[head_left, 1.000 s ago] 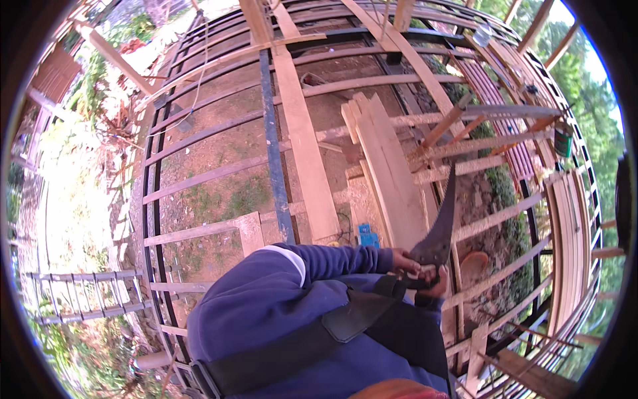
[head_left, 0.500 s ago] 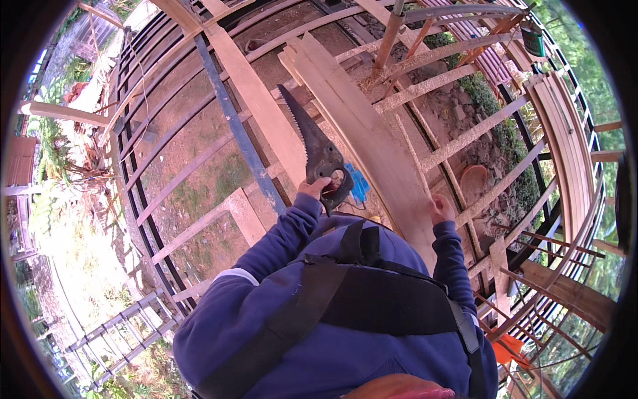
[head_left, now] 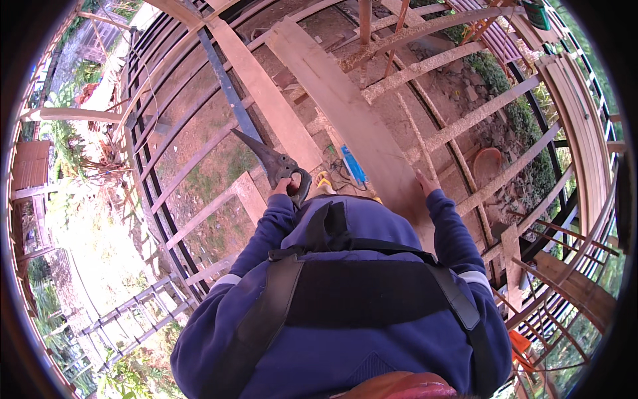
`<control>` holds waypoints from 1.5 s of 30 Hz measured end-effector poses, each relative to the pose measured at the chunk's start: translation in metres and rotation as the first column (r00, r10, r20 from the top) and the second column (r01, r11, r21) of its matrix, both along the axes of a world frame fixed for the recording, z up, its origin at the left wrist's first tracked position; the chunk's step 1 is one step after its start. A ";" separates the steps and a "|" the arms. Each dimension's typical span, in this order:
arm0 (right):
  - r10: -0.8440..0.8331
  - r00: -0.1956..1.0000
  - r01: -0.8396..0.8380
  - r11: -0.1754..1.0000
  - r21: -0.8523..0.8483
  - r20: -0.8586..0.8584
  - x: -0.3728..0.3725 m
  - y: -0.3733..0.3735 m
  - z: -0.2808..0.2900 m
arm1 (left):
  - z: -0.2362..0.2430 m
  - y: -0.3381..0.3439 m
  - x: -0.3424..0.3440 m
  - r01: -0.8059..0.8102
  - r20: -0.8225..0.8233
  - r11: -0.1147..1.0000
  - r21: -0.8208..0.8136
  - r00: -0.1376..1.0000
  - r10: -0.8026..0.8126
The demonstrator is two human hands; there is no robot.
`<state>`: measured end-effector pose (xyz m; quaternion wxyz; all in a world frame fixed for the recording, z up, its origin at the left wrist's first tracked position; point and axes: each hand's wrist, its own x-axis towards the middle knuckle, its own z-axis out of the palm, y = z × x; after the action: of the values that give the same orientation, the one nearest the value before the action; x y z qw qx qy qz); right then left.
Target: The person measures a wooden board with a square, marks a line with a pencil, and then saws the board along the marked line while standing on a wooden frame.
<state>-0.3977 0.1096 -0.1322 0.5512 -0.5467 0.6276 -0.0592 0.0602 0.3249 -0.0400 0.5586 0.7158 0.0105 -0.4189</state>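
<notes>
My left hand (head_left: 286, 187) is closed round the handle of a handsaw (head_left: 274, 161). The saw's dark, tapering blade points up and to the left, over a blue-painted beam (head_left: 229, 97). My right hand (head_left: 427, 182) grips the right edge of a long, wide wooden plank (head_left: 352, 110), its fingers partly hidden at the edge. From close by my body the plank slants away to the upper left. Between saw and plank, lower down, lies a bright blue object (head_left: 353, 166) whose kind I cannot make out, with a cord beside it.
Another long board (head_left: 266, 93) lies left of the plank. Open joists (head_left: 465, 130) with gaps between them run over bare ground. Stacked boards (head_left: 577, 143) lie at the right. An upright post (head_left: 365, 30) rises at the far side, and a round reddish-brown basin (head_left: 487, 161) sits below.
The saw has swung left, away from the plank, and its blade now points more to the left. My right hand stays at the plank's edge, and the plank's far end appears farther left.
</notes>
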 end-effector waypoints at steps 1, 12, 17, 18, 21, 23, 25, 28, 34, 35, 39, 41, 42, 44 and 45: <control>0.015 0.994 -0.016 1.000 0.007 0.110 0.017 0.010 0.013 | 0.010 0.014 0.003 0.023 -0.029 1.000 -0.008 0.999 -0.023; 0.326 0.941 -0.336 0.933 0.126 0.094 -0.009 0.005 0.027 | -0.022 -0.047 -0.012 -0.078 -0.319 0.974 -0.213 0.948 0.006; 0.331 0.941 -0.325 0.942 0.079 -0.066 0.004 -0.002 0.048 | -0.018 -0.131 -0.042 -0.079 -0.515 0.953 -0.293 0.852 -0.088; 0.335 0.939 -0.331 0.941 0.067 -0.078 0.001 -0.002 0.050 | -0.016 -0.148 -0.052 -0.081 -0.521 0.965 -0.248 0.851 -0.062; 0.276 0.925 -0.300 0.952 -0.056 -0.260 -0.005 0.000 0.056 | -0.007 -0.185 -0.079 -0.091 -0.540 0.982 -0.164 0.842 -0.012; 0.262 0.935 -0.276 0.961 -0.023 -0.240 -0.005 0.004 0.067 | -0.004 -0.192 -0.090 -0.097 -0.616 0.973 -0.211 0.786 -0.055; 0.252 0.945 -0.256 0.967 0.012 -0.209 0.002 0.010 0.084 | -0.005 -0.191 -0.090 -0.073 -0.670 0.953 -0.296 0.727 -0.152; 0.220 0.923 -0.268 0.957 -0.115 -0.317 0.018 0.016 0.110 | -0.017 -0.197 -0.087 -0.069 -0.731 0.969 -0.237 0.669 -0.131; 0.181 0.880 -0.285 0.941 -0.183 -0.439 0.039 0.023 0.152 | -0.022 -0.189 -0.090 0.012 -0.724 0.962 -0.271 0.656 -0.212; 0.169 0.868 -0.277 0.945 -0.173 -0.466 0.048 0.024 0.168 | -0.018 -0.187 -0.092 0.003 -0.721 0.964 -0.267 0.663 -0.202; 0.067 0.870 -0.242 0.921 -0.305 -0.489 0.045 0.031 0.171 | 0.003 -0.187 -0.103 -0.081 -0.752 0.962 -0.259 0.643 -0.148; 0.076 0.870 -0.252 0.917 -0.308 -0.487 0.052 0.032 0.166 | 0.005 -0.184 -0.096 -0.105 -0.748 0.945 -0.309 0.641 -0.173; 0.058 0.873 -0.234 0.921 -0.311 -0.484 0.055 0.031 0.163 | 0.006 -0.182 -0.092 -0.100 -0.740 0.928 -0.359 0.636 -0.218; 0.077 0.859 -0.253 0.924 -0.288 -0.506 0.059 0.033 0.156 | 0.003 -0.180 -0.083 -0.099 -0.739 0.918 -0.383 0.630 -0.240; 0.076 0.848 -0.250 0.930 -0.270 -0.525 0.060 0.035 0.153 | 0.002 -0.180 -0.080 -0.103 -0.733 0.904 -0.415 0.627 -0.265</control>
<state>-0.3377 0.1447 0.0207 0.2717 -0.6785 0.6818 0.0302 -0.0201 0.1448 -0.0382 0.6189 0.3282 0.1264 -0.7024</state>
